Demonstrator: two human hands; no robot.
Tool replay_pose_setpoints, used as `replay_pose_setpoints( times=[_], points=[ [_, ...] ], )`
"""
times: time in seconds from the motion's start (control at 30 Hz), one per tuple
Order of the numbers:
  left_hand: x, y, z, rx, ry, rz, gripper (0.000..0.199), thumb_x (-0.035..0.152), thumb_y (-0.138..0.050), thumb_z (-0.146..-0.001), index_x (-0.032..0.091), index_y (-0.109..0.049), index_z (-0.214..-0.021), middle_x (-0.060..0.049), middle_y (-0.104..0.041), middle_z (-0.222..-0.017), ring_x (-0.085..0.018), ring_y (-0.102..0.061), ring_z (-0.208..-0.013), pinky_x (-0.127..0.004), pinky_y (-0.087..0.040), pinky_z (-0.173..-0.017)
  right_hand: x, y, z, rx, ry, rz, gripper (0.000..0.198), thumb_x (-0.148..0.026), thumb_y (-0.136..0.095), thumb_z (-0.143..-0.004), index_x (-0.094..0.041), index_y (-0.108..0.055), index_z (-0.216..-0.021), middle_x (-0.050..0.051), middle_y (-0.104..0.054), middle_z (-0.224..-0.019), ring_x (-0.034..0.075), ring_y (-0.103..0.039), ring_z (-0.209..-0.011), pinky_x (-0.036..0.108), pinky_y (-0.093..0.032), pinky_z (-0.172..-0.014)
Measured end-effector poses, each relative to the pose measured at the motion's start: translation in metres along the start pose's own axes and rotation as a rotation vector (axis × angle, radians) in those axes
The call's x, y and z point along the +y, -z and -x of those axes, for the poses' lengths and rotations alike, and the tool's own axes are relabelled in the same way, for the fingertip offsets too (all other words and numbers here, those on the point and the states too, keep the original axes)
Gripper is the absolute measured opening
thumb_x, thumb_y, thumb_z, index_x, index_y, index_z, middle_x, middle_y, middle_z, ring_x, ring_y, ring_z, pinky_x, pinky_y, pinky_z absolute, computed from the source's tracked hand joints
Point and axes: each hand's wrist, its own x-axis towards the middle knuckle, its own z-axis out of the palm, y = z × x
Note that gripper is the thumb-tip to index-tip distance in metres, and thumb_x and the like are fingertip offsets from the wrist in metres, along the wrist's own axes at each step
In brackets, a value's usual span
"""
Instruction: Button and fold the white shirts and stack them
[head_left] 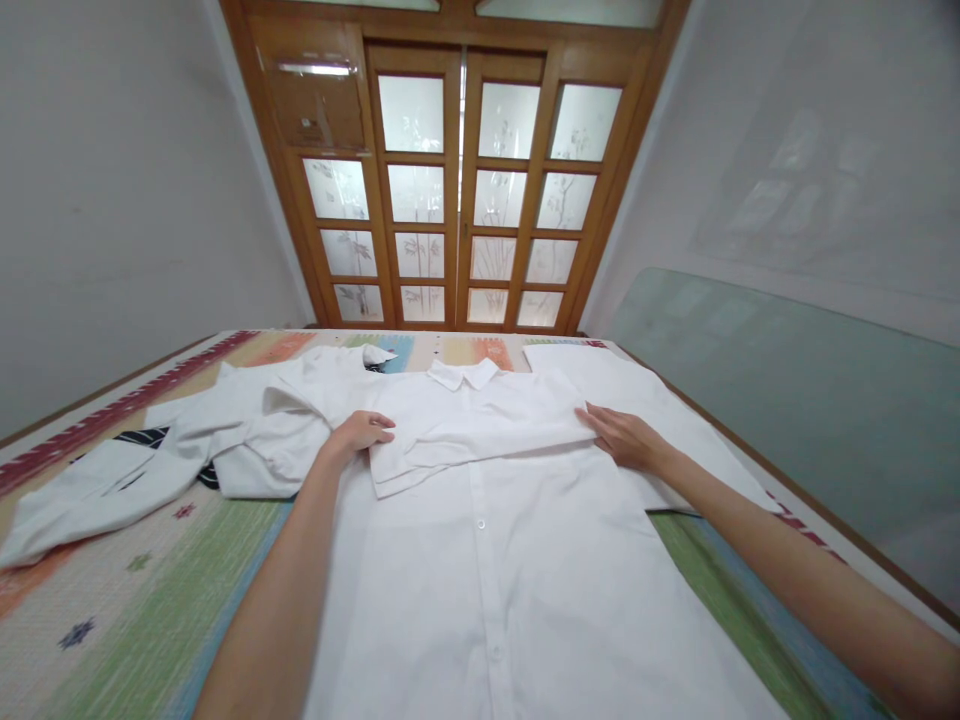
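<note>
A white button-up shirt (pixel 555 580) lies front side up, its collar (pixel 463 374) at the far end and its button strip running toward me. A flap of white fabric that looks like a sleeve (pixel 480 440) lies across the chest below the collar. My left hand (pixel 366 432) is closed on the shirt at the flap's left end, thumb and fingers pinching the cloth. At the flap's right end, my right hand (pixel 619 437) pinches the shirt's edge, its fingertips partly hidden. Small wrinkles run along the flap.
Another crumpled white garment (pixel 255 430) lies at the left, with black patterned cloth (pixel 146 437) showing under it. White cloth (pixel 675 430) spreads at the right. A striped, multicoloured cover (pixel 142 600) lies underneath. A pale green panel (pixel 787 400) borders the right side; wooden glazed doors (pixel 457 190) stand beyond.
</note>
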Motion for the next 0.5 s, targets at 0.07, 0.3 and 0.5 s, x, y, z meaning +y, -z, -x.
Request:
replay_pose_setpoints(
  times=[0.07, 0.3, 0.5],
  points=[
    [0.0, 0.0, 0.0, -0.003, -0.012, 0.0, 0.032, 0.019, -0.068, -0.058, 0.013, -0.074, -0.089, -0.003, -0.073, -0.077, -0.017, -0.065, -0.074, -0.022, -0.047, -0.066, 0.001, -0.002, -0.001, -0.071, -0.062, -0.011, 0.056, -0.015, -0.049, -0.083, -0.006, -0.047, -0.138, 0.022, -0.053, -0.136, 0.03, -0.05, -0.128, 0.043, -0.047, -0.101],
    [0.003, -0.001, -0.001, -0.009, -0.054, -0.118, 0.036, 0.021, -0.063, -0.061, 0.015, -0.073, -0.095, -0.004, -0.074, -0.088, -0.017, -0.066, -0.077, -0.022, -0.048, -0.066, 0.007, 0.003, -0.03, -0.346, -0.395, -0.102, 0.055, -0.011, -0.055, -0.075, -0.024, -0.061, -0.128, 0.009, -0.029, -0.157, 0.039, -0.021, -0.143, 0.059, -0.031, -0.108],
    [0.01, 0.001, 0.006, -0.017, -0.028, -0.25, 0.039, 0.028, -0.067, -0.063, 0.015, -0.071, -0.1, -0.009, -0.072, -0.104, -0.02, -0.067, -0.083, -0.022, -0.049, -0.063, -0.007, 0.016, -0.096, -0.288, -0.571, -0.226, 0.042, -0.011, -0.046, -0.081, -0.015, -0.069, -0.117, 0.012, -0.056, -0.137, 0.03, -0.039, -0.136, 0.045, -0.029, -0.114]
  ],
)
